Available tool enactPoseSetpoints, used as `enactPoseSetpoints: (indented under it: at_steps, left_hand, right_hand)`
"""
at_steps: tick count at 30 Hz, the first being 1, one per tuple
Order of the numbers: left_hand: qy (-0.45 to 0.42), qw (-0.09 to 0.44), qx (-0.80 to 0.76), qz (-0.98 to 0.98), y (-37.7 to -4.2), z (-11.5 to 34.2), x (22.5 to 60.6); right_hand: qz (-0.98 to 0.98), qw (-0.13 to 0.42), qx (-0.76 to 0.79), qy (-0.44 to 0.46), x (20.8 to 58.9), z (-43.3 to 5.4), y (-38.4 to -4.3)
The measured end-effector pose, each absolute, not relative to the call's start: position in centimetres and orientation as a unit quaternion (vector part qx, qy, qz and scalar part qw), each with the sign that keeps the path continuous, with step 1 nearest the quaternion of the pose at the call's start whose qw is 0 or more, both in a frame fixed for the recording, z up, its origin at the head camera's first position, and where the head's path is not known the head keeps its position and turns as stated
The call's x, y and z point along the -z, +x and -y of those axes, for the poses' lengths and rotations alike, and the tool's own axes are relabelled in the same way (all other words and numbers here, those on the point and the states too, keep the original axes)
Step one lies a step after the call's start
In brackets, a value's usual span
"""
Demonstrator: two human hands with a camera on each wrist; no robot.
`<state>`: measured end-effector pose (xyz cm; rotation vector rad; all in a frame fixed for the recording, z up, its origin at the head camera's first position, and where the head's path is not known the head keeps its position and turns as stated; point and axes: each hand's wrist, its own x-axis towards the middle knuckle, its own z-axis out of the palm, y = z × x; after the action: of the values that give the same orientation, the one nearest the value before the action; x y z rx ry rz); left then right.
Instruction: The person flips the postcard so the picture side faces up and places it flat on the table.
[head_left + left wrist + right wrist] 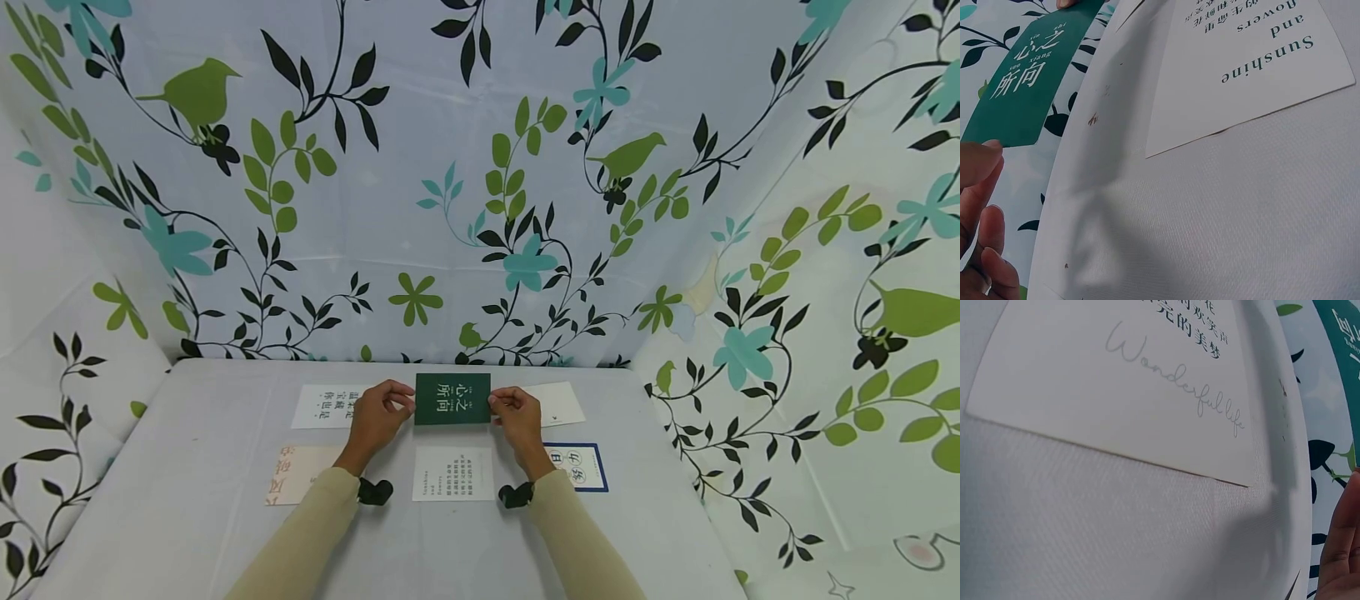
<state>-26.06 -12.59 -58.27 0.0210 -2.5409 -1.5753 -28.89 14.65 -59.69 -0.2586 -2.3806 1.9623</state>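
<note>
Both hands hold a dark green card with white Chinese lettering, raised over the far part of the table. My left hand pinches its left edge between thumb and fingertips; in the left wrist view the thumb presses the corner of the green card. At the opposite edge, my right hand pinches it too, though the right wrist view catches only part of that hand. Just below, nearer the body, a white card lies flat, printed with green text including "Sunshine and flowers" and "Wonderful life".
On the white table, a white card with dark writing and a peach card lie left. At right are a plain pale card and a blue-bordered card, partly behind the right hand. A leaf-and-bird patterned curtain stands behind.
</note>
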Motion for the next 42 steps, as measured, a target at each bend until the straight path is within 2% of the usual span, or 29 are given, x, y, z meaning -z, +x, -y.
enactPoseSetpoints:
  at_steps: [42]
  left_hand:
    - [0.017, 0.063, 0.501, 0.863, -25.6, 12.5, 59.4]
  right_hand:
    - [0.801, -0.017, -0.592, -0.091, 60.0, -15.0, -28.3]
